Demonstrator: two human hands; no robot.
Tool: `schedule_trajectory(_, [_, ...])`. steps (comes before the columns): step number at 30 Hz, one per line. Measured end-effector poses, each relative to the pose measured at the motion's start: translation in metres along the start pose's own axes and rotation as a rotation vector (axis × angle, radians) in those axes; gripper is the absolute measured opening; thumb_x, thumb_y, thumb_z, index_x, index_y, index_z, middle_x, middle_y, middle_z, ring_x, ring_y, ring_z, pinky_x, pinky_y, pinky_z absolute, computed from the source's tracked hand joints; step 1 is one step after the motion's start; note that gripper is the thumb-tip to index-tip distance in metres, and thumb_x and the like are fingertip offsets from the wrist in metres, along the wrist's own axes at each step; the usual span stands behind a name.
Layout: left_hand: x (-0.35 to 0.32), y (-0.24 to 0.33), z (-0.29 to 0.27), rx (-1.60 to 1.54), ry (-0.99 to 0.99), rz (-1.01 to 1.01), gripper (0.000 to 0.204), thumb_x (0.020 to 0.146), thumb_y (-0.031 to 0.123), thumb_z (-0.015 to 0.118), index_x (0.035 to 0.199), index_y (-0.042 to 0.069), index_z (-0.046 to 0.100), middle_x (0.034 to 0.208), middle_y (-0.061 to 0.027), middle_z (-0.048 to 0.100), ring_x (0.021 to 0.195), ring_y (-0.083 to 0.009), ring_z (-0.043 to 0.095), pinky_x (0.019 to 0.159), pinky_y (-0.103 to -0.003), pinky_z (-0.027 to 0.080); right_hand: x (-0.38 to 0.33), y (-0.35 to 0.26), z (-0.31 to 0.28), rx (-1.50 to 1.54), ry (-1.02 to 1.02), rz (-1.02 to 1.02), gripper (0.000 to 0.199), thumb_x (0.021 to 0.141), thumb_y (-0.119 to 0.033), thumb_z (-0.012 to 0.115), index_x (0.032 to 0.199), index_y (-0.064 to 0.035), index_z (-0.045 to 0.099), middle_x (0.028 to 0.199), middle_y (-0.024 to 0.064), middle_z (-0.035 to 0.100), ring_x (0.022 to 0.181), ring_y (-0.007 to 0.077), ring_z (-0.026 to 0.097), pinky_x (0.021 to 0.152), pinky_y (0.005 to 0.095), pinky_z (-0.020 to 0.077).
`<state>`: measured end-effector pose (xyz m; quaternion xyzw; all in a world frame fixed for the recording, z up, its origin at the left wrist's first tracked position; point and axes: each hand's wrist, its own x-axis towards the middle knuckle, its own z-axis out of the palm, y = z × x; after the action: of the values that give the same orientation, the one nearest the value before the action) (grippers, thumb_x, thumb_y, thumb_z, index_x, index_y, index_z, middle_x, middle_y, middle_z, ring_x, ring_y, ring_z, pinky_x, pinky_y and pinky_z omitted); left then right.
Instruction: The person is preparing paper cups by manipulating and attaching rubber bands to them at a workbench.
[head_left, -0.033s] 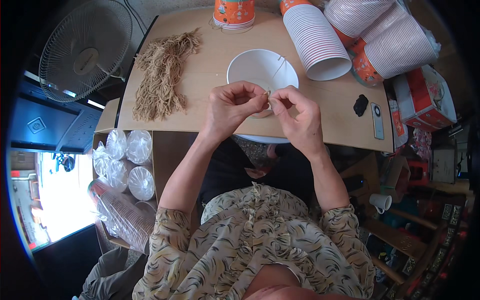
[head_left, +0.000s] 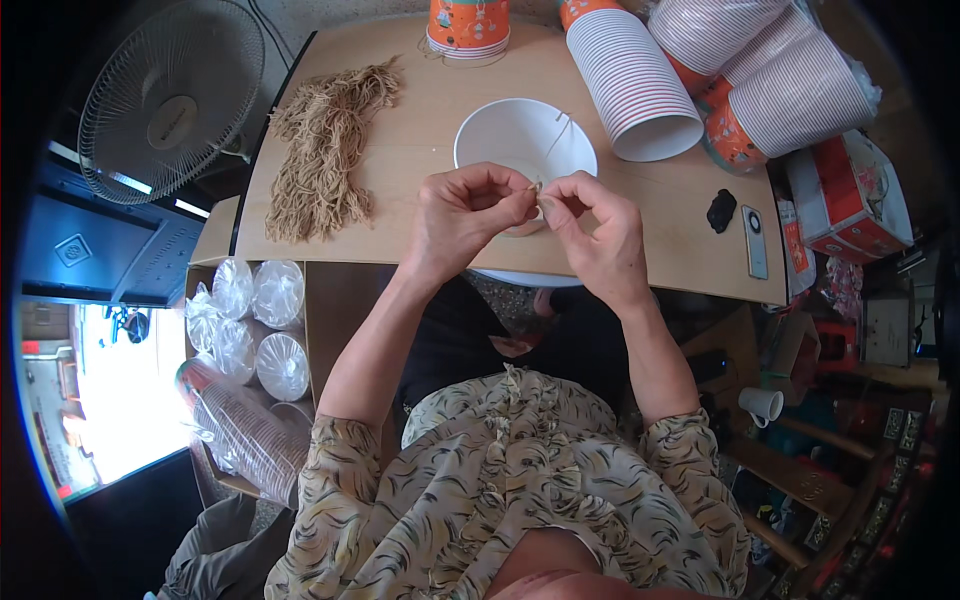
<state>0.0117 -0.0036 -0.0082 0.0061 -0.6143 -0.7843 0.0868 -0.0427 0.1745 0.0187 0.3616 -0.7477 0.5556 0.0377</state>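
While the left hand (head_left: 450, 215) and right hand (head_left: 610, 235) hold narrow pinches at the near side of the bucket (head_left: 478, 140), some string (head_left: 539, 186) sits between their fingertips.

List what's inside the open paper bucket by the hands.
A thin cord lies against the white inner wall of the paper bucket. The left hand and right hand hide its near part.

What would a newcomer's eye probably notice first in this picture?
Probably the left grip and right grip, pinching a thin tan strand by the white cup, near the front of the table. Next, perhaps, the tangled tan cords at left and the nested cups at upper right.
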Motion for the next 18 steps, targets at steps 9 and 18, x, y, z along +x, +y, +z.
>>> schedule_trajectory(9, [-0.0013, -0.0007, 0.0, 0.017, -0.046, 0.011, 0.014, 0.093, 0.004, 0.072, 0.104, -0.005, 0.071, 0.093, -0.007, 0.074, 0.087, -0.01, 0.07, 0.082, -0.025, 0.058, 0.0044, 0.0031, -0.0079, 0.402, -0.103, 0.336, 0.013, 0.096, -0.006, 0.067, 0.098, 0.0068, 0.069, 0.085, 0.0046, 0.07, 0.078, 0.0096, 0.068, 0.071, 0.0243, 0.0558])
schedule_trajectory(18, [-0.0025, 0.0034, 0.0017, 0.056, -0.085, 0.026, 0.014, 0.09, 0.003, 0.075, 0.102, -0.004, 0.072, 0.093, -0.007, 0.074, 0.087, -0.0107, 0.07, 0.081, -0.025, 0.059, 0.0039, 0.0094, -0.0106, 0.46, -0.104, 0.412, 0.012, 0.095, -0.01, 0.07, 0.093, 0.0023, 0.07, 0.078, 0.0001, 0.065, 0.069, 0.0057, 0.056, 0.066, 0.0206, 0.0462])
